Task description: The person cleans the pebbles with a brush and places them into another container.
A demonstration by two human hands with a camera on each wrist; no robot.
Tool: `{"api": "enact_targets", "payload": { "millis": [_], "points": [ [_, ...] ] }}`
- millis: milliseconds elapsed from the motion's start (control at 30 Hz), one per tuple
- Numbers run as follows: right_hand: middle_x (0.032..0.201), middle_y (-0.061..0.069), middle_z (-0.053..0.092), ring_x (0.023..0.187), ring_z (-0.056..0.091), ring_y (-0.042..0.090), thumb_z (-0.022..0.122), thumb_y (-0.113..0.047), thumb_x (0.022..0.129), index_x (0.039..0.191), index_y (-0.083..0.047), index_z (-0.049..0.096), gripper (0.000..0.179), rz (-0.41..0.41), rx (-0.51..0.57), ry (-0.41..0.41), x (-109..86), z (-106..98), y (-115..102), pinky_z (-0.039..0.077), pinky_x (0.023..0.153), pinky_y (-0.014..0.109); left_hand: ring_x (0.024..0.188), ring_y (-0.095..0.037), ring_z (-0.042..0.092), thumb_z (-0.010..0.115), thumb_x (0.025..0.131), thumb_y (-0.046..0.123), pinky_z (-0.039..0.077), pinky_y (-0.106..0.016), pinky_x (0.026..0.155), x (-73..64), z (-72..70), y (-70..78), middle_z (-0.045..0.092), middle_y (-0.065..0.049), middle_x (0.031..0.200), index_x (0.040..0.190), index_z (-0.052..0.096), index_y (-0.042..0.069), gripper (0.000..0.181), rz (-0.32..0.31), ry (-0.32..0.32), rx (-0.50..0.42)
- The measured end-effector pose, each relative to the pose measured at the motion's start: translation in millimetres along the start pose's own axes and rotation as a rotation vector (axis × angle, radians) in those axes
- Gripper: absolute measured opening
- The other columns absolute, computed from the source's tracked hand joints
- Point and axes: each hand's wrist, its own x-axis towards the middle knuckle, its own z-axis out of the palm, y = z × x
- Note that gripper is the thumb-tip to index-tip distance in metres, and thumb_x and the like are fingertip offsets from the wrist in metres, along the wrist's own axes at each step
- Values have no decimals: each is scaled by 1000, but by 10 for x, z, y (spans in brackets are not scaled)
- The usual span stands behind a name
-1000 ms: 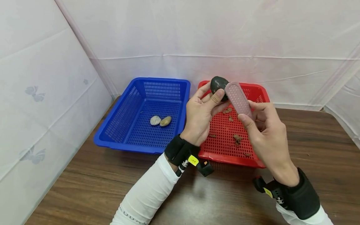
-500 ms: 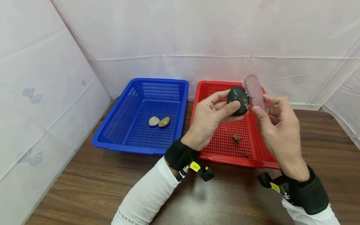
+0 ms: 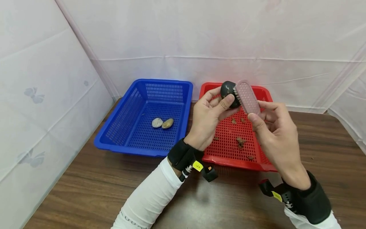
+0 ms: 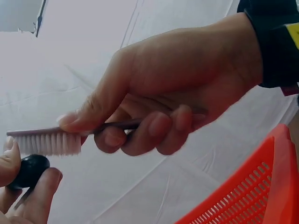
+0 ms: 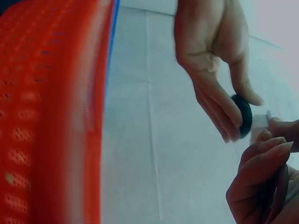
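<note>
My left hand point(image 3: 204, 119) holds a dark, smooth stone point(image 3: 227, 90) with brownish patches between thumb and fingers, above the red basket. My right hand point(image 3: 274, 133) grips a pink brush point(image 3: 246, 95) by its handle. Its pale bristles point(image 4: 49, 143) face the stone and, in the head view, meet its right side. In the left wrist view the stone point(image 4: 31, 171) sits just below the bristles, held at the fingertips. The right wrist view has the same stone point(image 5: 244, 115) beside the bristles, the brush partly hidden by fingers.
Under the hands stands a red basket point(image 3: 237, 163) with several brown crumbs of dirt on its floor. To its left, a blue basket point(image 3: 128, 149) holds a white stone point(image 3: 157, 122) and a tan stone point(image 3: 167, 123). White sheeting point(image 3: 177, 31) rises behind the wooden table point(image 3: 114, 178).
Both hands shifted right and slightly down with the stone and brush, then came back partway left and up. The stone has turned in the left hand. Baskets and the other stones stayed put.
</note>
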Motion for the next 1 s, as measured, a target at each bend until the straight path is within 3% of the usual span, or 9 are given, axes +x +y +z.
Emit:
{"api": "enact_targets", "payload": {
  "millis": [167,433,700,1000],
  "points": [
    [93,12,67,60,51,11,67,6,101,141,8,51,43,0,-15,-27,-17,93,-13,43,55,17,110,-35,74,70,101,-4,62,-41,92,-14,20,-8,75,-19,120,137,63,4,37,9,28,64],
    [91,6,65,60,52,13,67,4,102,141,9,49,43,69,-8,-8,23,77,31,46,58,17,105,-32,75,69,100,-7,64,-41,88,-48,62,-103,74,-19,118,137,60,2,40,-3,-34,120],
    [80,4,62,53,47,11,64,1,104,141,3,52,38,107,20,51,53,4,53,41,50,18,109,-31,74,65,101,-10,64,-44,90,-83,79,-146,70,-25,122,139,54,-2,40,-28,-162,105],
    [84,4,64,54,47,12,62,-1,106,144,1,51,40,116,28,52,47,-27,52,40,49,20,107,-33,76,68,101,-6,64,-40,87,-80,73,-108,74,-16,121,140,58,2,41,-102,-188,161]
  ]
}}
